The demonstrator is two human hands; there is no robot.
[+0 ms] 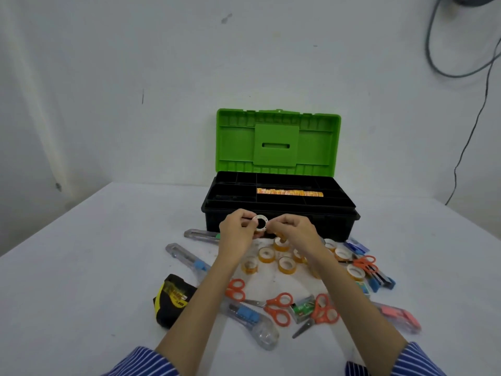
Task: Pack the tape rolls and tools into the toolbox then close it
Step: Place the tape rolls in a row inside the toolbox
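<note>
Fingers (248,217) of both hands pinch tape roll (260,222) between them, just before open toolbox (279,210).

Open green-lidded toolbox (279,223), tape rolls (286,264), scissors (279,308) in front

forearms: sleeves (141,362) cut off by bottom edge
utility knife (202,234): far end hidden behind left hand (238,232)
tape rolls (314,270): some covered by right forearm
tray strip (290,192): print unreadable
cable (471,126): leaves frame top right
</note>
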